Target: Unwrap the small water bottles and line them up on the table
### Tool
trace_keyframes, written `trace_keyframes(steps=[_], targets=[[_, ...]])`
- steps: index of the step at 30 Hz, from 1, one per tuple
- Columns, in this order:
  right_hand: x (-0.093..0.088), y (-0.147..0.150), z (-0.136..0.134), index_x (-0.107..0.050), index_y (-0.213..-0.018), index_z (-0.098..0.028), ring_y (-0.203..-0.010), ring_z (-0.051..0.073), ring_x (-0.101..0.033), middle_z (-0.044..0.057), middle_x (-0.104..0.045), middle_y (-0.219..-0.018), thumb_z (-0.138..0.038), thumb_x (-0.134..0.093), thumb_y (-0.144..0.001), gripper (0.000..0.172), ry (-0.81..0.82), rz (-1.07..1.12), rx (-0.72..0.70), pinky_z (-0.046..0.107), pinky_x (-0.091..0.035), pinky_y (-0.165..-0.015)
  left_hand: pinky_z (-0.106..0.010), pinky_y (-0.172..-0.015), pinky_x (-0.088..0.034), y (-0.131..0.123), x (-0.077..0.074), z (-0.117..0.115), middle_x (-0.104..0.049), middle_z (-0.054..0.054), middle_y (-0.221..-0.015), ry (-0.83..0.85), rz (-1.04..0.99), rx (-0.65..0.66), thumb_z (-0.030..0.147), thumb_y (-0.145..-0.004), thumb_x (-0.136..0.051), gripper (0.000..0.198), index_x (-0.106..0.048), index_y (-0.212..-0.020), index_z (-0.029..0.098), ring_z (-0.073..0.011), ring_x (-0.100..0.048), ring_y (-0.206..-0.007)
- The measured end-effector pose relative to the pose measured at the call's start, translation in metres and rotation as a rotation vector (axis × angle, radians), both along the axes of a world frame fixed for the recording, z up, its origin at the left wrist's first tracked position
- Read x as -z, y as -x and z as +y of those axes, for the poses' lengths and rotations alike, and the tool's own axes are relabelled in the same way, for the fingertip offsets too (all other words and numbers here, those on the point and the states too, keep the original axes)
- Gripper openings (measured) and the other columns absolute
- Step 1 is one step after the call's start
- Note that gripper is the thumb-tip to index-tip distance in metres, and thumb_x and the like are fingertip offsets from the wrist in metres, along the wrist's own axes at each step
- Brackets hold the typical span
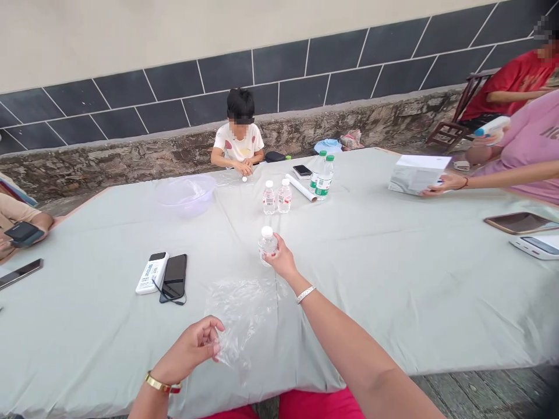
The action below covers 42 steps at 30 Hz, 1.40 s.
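My right hand (282, 259) is wrapped round a small clear water bottle (267, 240) with a white cap, upright over the middle of the table. In my left hand (194, 346), nearer the front edge, the curled fingers pinch the edge of a clear plastic bag (244, 314). The bag spreads crumpled on the cloth between my hands. Beyond my right hand stand two similar small bottles, a left one (269, 199) and a right one (285, 198), both white-capped.
A grey cloth covers the table (371, 279). Left lie a white power bank (152, 273) and a black phone (174, 276). Behind are a purple bowl (187, 195), a paper roll (301, 187) and green-capped bottles (324, 177). At right, another person's hand touches a white box (417, 174).
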State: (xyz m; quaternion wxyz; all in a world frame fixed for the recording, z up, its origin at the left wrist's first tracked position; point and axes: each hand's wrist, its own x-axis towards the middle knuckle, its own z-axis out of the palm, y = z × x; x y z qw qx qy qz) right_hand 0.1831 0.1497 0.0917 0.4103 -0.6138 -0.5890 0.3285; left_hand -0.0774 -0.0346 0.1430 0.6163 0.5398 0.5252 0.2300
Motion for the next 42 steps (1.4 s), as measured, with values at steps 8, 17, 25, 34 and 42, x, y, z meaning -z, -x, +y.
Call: trace_keyframes(steps=[8,17,25,34,42], targets=[[-0.041,0.009,-0.073,-0.041,-0.135,-0.022,-0.125,0.024,-0.043,0.012,-0.048,-0.133,-0.046,-0.052,-0.084,0.057,-0.241,0.165,-0.176,0.041,-0.036,-0.101,-0.030,-0.062,-0.049,-0.031,-0.029,0.011,-0.053,-0.002,-0.071,-0.076,-0.214,-0.178,0.038,-0.063,-0.075,0.033,-0.072,-0.089,0.018,-0.0137,-0.050,-0.065],[-0.032,0.051,-0.129,-0.064,-0.102,-0.018,-0.060,0.011,-0.056,-0.003,-0.058,-0.066,-0.034,-0.065,-0.073,0.033,0.354,0.294,-0.935,0.020,-0.042,-0.055,-0.039,-0.079,-0.051,-0.039,-0.058,0.036,-0.063,0.001,-0.073,-0.354,-0.464,-0.899,0.037,-0.053,-0.079,0.030,-0.061,-0.073,0.021,-0.0205,-0.063,-0.082],[-0.055,0.031,-0.135,-0.064,-0.078,-0.021,-0.069,0.013,-0.055,-0.001,-0.064,-0.074,-0.023,-0.054,-0.078,0.010,-0.080,0.028,-0.618,0.027,-0.042,-0.072,-0.029,-0.062,-0.045,-0.039,-0.006,0.028,-0.061,-0.002,-0.065,-0.400,0.280,-0.497,0.050,-0.064,-0.066,0.030,-0.064,-0.064,0.020,-0.0170,-0.055,-0.064],[-0.010,0.064,-0.144,-0.059,-0.084,-0.020,-0.062,0.013,-0.053,-0.001,-0.057,-0.071,-0.042,-0.062,-0.074,0.024,0.197,0.636,-0.370,0.026,-0.045,-0.060,-0.023,-0.056,-0.045,-0.070,-0.001,0.027,-0.056,0.003,-0.067,-0.089,-0.493,-0.832,0.045,-0.050,-0.080,0.044,-0.054,-0.073,0.019,-0.0096,-0.052,-0.059],[-0.031,0.066,-0.156,-0.063,-0.090,-0.017,-0.085,0.017,-0.059,0.005,-0.064,-0.089,-0.036,-0.067,-0.070,0.028,0.622,1.226,-0.272,0.030,-0.045,-0.078,-0.041,-0.088,-0.047,-0.090,0.033,0.009,-0.057,-0.010,-0.113,-0.832,0.360,-0.631,0.041,-0.078,-0.058,0.025,-0.068,-0.090,0.021,-0.0243,-0.054,-0.107]])
